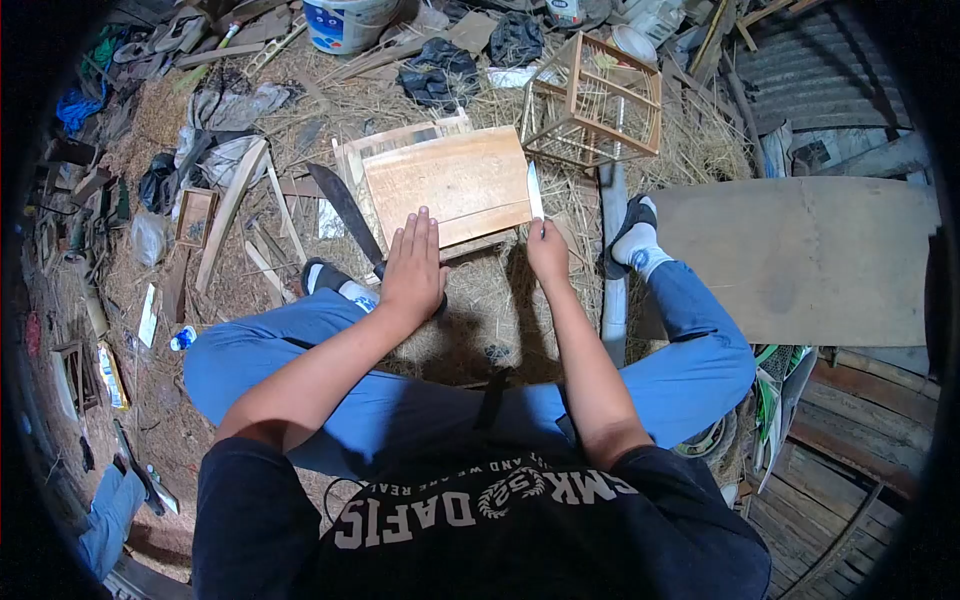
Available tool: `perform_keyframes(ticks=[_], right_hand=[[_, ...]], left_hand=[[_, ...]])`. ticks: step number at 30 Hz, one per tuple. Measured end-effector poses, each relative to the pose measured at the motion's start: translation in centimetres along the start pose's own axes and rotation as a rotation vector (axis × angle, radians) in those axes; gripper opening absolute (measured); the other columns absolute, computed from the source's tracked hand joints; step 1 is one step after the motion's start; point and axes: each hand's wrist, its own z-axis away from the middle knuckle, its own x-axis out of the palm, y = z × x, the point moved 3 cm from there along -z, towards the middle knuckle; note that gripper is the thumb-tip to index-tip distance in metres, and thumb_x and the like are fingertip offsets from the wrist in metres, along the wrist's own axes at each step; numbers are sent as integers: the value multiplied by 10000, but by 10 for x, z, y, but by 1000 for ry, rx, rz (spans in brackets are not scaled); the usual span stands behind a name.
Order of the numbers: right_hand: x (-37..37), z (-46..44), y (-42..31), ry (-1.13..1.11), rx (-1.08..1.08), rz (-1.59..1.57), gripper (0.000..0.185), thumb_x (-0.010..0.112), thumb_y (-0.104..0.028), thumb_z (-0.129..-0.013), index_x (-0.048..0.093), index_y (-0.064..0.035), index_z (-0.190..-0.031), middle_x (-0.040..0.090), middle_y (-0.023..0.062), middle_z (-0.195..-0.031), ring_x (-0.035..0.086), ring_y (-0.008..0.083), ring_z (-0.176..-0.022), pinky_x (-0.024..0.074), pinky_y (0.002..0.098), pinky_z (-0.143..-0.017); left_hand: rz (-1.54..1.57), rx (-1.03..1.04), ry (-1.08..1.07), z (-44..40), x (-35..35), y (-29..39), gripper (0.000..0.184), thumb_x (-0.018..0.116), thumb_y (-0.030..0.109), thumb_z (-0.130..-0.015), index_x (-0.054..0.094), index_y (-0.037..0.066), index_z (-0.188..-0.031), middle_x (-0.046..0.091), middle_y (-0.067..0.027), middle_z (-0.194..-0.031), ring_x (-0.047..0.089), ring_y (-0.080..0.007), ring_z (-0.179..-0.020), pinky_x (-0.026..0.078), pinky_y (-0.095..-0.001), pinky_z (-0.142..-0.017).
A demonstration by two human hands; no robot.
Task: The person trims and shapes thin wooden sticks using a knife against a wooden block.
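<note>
A pale wooden board (447, 180) lies tilted before me on a low support of wooden slats (395, 137). My left hand (412, 268) rests flat at the board's lower left corner, fingers stretched out. A machete with a dark blade (345, 210) lies left of the board, and its handle runs in under that hand. My right hand (547, 250) is closed at the board's lower right corner, thumb up. From its grip a narrow white strip (534, 190) points away along the board's right edge; whether it is a blade or a ruler I cannot tell.
A wooden slatted frame (595, 100) stands beyond the board to the right. A large flat sheet (800, 260) lies at the right. Loose wood strips (232, 215), black plastic bags (438, 72) and a white bucket (348, 25) lie about on straw. Another person's trouser leg (112, 515) shows lower left.
</note>
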Motion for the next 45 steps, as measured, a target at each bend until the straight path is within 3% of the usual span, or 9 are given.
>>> perform_keyframes(ticks=[5,7,10,13,17,21,25,31,45], right_hand=[[-3,2,-5,-9,-15,-23,468,480,-421,-1078,711,-14,-1073,725,292,-912,696,510,-885,536,560,-793],[-2,-1,-2,-22,15,-3,474,478,-425,-1076,710,-12,-1076,728,294,-929,698,511,-898,539,561,-806],[1,4,-9,-35,22,39,481,472,-430,-1074,712,-13,-1075,730,293,-944,699,512,-908,542,564,-817],[11,20,-27,-133,-19,71,475,471,-431,-1071,718,-25,-1073,732,290,-959,700,510,-919,544,571,-824],[-2,11,-18,-40,-39,71,446,490,-400,-1081,701,-14,-999,704,300,-893,685,511,-864,529,523,-771],[10,11,-3,21,-23,12,435,501,-415,-1074,705,-32,-1052,713,286,-917,688,507,-874,534,533,-784],[19,31,-27,-110,-68,68,446,481,-416,-1071,720,-40,-1096,722,300,-971,682,533,-934,549,575,-824],[10,24,-28,-28,-20,48,454,478,-404,-1070,719,-20,-1054,722,302,-944,685,536,-926,552,582,-825],[16,32,-38,-125,-110,89,430,497,-392,-1060,727,-32,-1020,709,318,-922,691,525,-882,543,605,-801]], left_hand=[[94,-20,-22,7,6,-7,907,701,364,-954,271,-84,-1615,228,-277,-1715,247,-439,-1589,231,-525,-1296],[71,-35,-49,5,7,-6,915,676,396,-961,266,-84,-1624,203,-249,-1732,221,-380,-1608,183,-490,-1318],[122,-31,-25,5,6,-5,931,710,357,-940,255,-91,-1618,207,-286,-1718,229,-430,-1596,208,-520,-1305],[80,-38,-45,5,5,-3,936,703,339,-927,246,-97,-1618,192,-283,-1723,219,-428,-1600,198,-516,-1310],[52,-80,-117,2,4,-3,938,656,321,-905,231,-96,-1630,152,-260,-1742,168,-384,-1623,155,-476,-1328],[60,-67,-114,2,3,-2,914,644,312,-892,271,-115,-1610,185,-277,-1729,201,-393,-1613,181,-482,-1323],[35,-72,-135,-2,1,0,887,652,328,-901,322,-128,-1586,223,-295,-1711,233,-407,-1600,219,-488,-1312],[7,-52,-72,-3,1,4,881,692,333,-899,352,-155,-1550,288,-343,-1666,293,-469,-1560,289,-528,-1277],[-53,-45,-106,-6,1,7,926,710,369,-893,338,-158,-1558,282,-349,-1667,310,-472,-1552,297,-524,-1277]])
